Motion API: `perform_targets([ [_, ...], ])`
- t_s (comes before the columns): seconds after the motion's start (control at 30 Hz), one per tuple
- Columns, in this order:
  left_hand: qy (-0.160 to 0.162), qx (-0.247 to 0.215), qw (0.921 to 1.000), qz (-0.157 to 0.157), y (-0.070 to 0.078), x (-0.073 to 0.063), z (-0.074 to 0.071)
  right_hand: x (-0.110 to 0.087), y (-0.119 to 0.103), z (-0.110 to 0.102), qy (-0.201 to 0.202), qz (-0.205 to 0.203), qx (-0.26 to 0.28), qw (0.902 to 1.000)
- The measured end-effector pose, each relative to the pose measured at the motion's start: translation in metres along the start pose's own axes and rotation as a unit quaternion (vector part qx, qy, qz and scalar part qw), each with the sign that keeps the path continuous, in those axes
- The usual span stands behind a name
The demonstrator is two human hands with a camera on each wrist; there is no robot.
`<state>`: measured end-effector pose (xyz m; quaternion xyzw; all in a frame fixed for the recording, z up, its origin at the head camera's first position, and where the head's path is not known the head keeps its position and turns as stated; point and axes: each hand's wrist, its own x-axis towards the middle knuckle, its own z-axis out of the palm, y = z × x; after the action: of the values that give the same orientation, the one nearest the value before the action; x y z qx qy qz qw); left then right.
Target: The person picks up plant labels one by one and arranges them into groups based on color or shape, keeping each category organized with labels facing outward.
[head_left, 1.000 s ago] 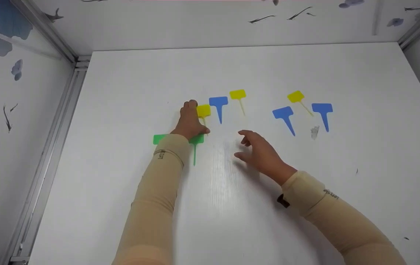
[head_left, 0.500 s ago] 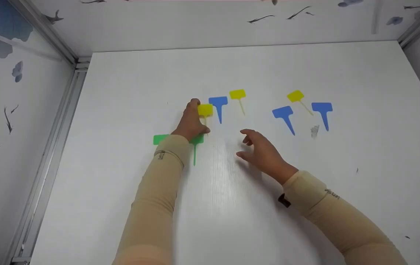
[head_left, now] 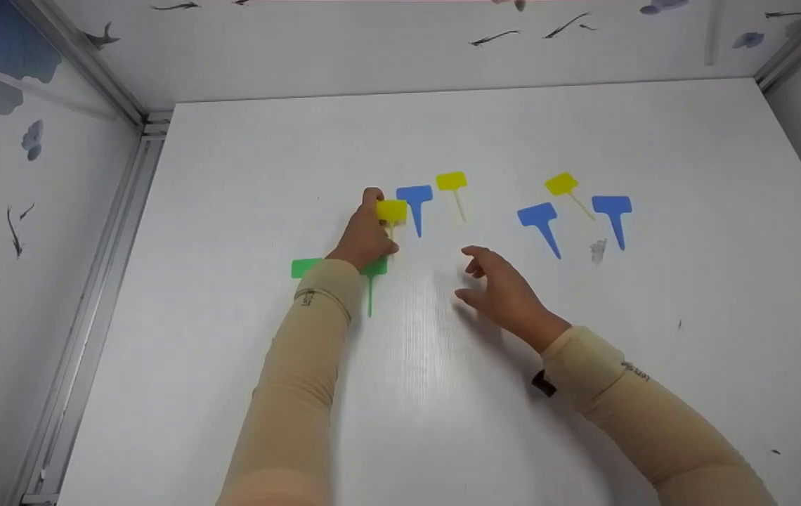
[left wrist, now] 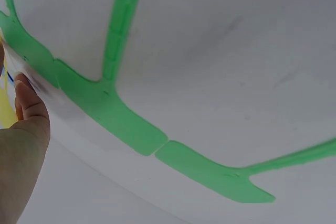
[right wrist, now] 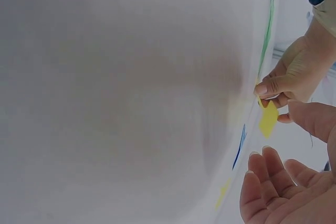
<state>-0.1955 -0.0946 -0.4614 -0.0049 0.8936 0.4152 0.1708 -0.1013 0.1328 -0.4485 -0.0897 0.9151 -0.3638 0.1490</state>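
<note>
My left hand (head_left: 364, 235) pinches a yellow T-shaped plant label (head_left: 392, 210) between thumb and fingers, low over the table; the right wrist view shows the label's head (right wrist: 269, 120) protruding past the fingers. Just right of it lies a blue plant label (head_left: 414, 194), then another yellow label (head_left: 452, 181). Under the left wrist are green labels (head_left: 305, 268), partly covered by the sleeve; the left wrist view shows three green labels (left wrist: 110, 111) end to end. My right hand (head_left: 509, 295) hovers over the table, fingers apart and loosely bent, holding nothing.
Farther right on the white table (head_left: 428, 422) lie a yellow label (head_left: 561, 183) and two blue ones, a tilted label (head_left: 538, 215) and a straighter label (head_left: 612, 204). A grey smudge (head_left: 598, 251) marks the surface. Walls enclose the back and sides.
The yellow label in my left hand has turned slightly and shifted a little right while the fingers closed around it. My right hand has drifted slightly right. The other labels lie still.
</note>
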Motion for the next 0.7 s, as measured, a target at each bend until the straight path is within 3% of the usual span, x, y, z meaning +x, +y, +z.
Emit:
perform_targets([
  [0.47, 0.003, -0.039, 0.9990, -0.021, 0.0019, 0.0034, 0.0022, 0.0016, 0.0016, 0.0017, -0.004, 0.023, 0.006, 0.9997],
  [0.7, 0.003, -0.057, 0.9983, -0.014, 0.0043, 0.0005, 0.0038, 0.0001, 0.0026, -0.0004, -0.004, 0.031, 0.006, 0.9995],
])
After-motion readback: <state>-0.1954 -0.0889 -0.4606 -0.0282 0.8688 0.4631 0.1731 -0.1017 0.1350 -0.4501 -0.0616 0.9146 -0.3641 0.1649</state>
